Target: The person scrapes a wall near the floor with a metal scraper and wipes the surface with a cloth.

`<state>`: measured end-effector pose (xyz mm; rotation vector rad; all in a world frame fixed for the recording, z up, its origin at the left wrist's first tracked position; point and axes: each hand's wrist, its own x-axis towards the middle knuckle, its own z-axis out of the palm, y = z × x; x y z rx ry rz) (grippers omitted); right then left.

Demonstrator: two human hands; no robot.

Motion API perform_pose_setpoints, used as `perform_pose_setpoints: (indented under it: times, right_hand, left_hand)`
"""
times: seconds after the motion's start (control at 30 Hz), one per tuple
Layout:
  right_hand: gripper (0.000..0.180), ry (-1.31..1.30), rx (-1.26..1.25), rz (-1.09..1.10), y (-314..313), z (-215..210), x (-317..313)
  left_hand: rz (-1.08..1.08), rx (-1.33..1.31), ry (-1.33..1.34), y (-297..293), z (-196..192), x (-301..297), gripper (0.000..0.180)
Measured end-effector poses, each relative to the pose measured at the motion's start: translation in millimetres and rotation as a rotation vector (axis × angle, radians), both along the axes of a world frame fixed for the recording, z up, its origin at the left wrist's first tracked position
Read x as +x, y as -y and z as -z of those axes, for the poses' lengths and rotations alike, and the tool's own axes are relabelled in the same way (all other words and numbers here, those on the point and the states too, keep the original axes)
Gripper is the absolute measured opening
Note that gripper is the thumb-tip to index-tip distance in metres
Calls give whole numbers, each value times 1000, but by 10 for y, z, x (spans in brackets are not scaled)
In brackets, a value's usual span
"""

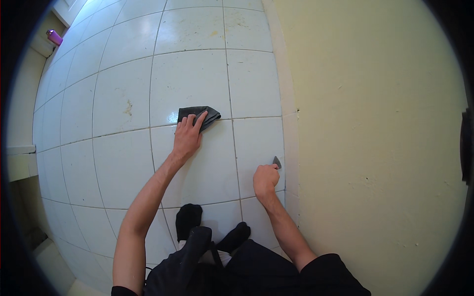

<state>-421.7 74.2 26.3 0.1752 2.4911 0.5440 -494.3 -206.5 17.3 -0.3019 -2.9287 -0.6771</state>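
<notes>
A folded dark grey cloth (212, 114) lies on the white tiled floor, across a grout line. My left hand (188, 137) holds it down from above, the fingers reaching over its near part and the thumb out of sight. Close to the wall base on the right, my right hand (266, 178) is closed in a fist around a small scraper (277, 162). Only the scraper's grey, pointed blade shows past the fingers; its handle is hidden in the fist.
Brownish stains (129, 107) mark tiles at the left and far end. A pale yellow wall (375, 128) bounds the right side, with a tiled skirting (290, 98) along it. My black-socked feet (189, 219) are at the near edge. A pink bottle (54, 37) stands far left.
</notes>
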Motion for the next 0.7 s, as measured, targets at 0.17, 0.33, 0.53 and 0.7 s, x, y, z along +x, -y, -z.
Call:
perform_pose_setpoints:
  times: [0.17,0.33,0.53,0.7]
  right_hand:
    - [29,74,-58,-5,-22,-282,11]
    - [28,-29,-276,37,-302,-326,80]
    - [28,-2,-507,79,-496,-521,-13]
    - [40,32,-617,102,-517,-576,-133]
  left_hand:
    - [-34,-72,-85,-104,87,36,82]
    - [-68,-143,-150,-142,110,67,82]
    - [-3,-276,-89,-168,99,29,79]
    - [57,-192,143,-99,-154,-8,79]
